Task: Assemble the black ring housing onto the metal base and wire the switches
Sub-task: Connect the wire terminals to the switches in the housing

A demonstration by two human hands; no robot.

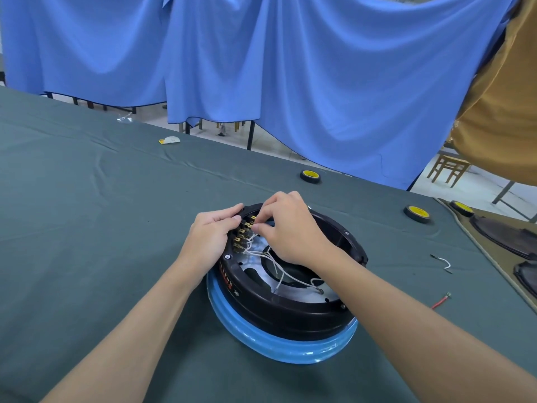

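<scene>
The black ring housing (287,312) sits on the metal base (290,347), which is wrapped in blue film, in the middle of the table. Brass switch terminals (242,238) line the ring's inner far-left wall. White wires (276,266) run from them across the shiny inner plate (302,292). My left hand (210,234) grips the ring's outer rim beside the switches. My right hand (286,228) reaches inside the ring and pinches a white wire end at the upper terminals.
Three black-and-yellow tape rolls lie far right: one (310,176), one (417,213) and one (462,207). A loose white wire (443,261) and a red wire (440,301) lie on the green cloth. Dark parts (511,237) sit at the right edge. A person in tan stands at upper right.
</scene>
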